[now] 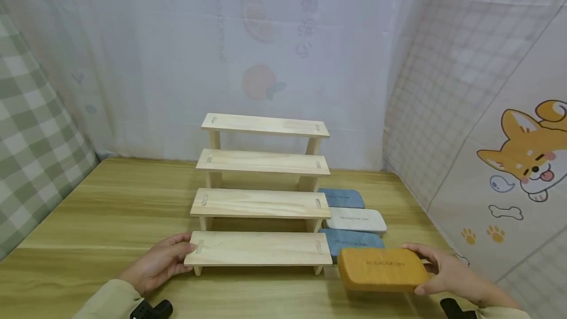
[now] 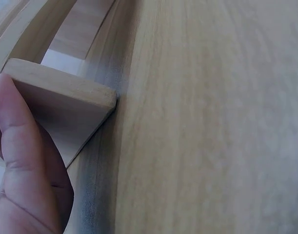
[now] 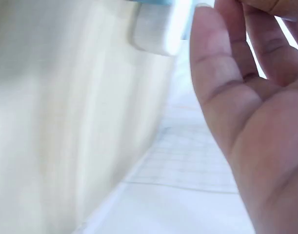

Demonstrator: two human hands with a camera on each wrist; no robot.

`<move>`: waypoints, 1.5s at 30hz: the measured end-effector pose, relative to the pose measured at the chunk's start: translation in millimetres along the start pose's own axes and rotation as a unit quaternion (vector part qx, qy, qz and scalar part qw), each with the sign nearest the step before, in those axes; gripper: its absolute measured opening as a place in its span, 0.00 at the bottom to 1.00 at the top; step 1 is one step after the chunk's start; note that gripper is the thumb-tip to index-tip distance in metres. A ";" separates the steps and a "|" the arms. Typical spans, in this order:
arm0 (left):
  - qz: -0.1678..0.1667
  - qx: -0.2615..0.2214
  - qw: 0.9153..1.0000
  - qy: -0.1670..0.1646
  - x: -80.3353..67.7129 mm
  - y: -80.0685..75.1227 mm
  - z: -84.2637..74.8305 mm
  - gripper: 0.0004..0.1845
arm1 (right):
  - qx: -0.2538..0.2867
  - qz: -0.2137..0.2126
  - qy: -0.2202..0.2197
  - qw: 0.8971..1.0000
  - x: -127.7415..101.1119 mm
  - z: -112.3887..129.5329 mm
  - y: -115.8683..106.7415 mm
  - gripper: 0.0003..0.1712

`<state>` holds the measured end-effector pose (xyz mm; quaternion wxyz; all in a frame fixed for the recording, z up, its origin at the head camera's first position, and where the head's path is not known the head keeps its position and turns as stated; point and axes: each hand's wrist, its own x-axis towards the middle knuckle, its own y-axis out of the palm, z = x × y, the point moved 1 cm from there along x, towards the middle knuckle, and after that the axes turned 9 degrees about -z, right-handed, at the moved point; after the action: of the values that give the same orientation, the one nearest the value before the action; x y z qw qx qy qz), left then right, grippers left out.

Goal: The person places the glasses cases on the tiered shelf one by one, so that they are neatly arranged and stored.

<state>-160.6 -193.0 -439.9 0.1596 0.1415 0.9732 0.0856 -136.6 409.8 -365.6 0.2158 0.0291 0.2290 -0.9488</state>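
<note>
Tabletop (image 1: 110, 206): stretched wide leftward.
Left hand (image 1: 160, 262): fingers gripped the left edge of the bottom step (image 1: 258, 248).
Tiered wooden shelf (image 1: 261, 203): stood upright.
Yellow case (image 1: 382, 270): held just beside the bottom step's right edge.
Right hand (image 1: 449, 274): thumb and fingers pinched the case's right end.

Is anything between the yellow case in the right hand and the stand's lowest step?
Nothing visible stands between the yellow case and the lowest step. The nearest blue case lies behind on the table, its corner showing in the gap.
</note>
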 end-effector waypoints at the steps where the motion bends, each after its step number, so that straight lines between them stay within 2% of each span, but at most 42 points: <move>1: 0.001 0.001 1.000 0.001 0.5 0.0 0.0 0.34 | -0.007 -0.008 -0.010 1.000 1.5 5.4 -1.3 0.38; 6: 0.000 0.002 1.000 0.004 1.8 -0.5 0.4 0.31 | -0.058 -0.053 -0.066 0.995 12.8 31.6 -6.0 0.39; 9: -0.001 0.007 1.000 0.006 2.3 -0.4 0.0 0.33 | -0.093 -0.071 -0.090 0.989 21.0 46.4 -8.1 0.40; 13: -0.007 0.016 1.000 0.005 3.3 0.5 -0.3 0.36 | -0.115 -0.082 -0.090 0.986 34.4 66.6 -10.0 0.45; 17: -0.012 0.019 1.000 0.004 3.3 0.9 -0.2 0.33 | -0.106 -0.082 -0.071 0.988 49.8 86.0 -10.7 0.47; 25: -0.012 0.012 1.000 0.003 2.1 0.7 -0.5 0.27 | -0.127 -0.097 -0.079 0.984 83.0 120.9 -13.7 0.46; 30: -0.011 0.013 1.000 0.005 1.9 1.9 0.1 0.28 | -0.156 -0.111 -0.079 0.978 105.6 145.5 -13.9 0.47; 45: -0.004 0.005 1.000 0.011 3.4 2.7 1.2 0.28 | -0.181 -0.124 -0.080 0.972 164.8 202.6 -8.9 0.49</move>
<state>-162.6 -189.3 -441.4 0.1488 0.1377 0.9759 0.0812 -280.7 261.1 -206.3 0.1156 -0.1153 0.3808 -0.9101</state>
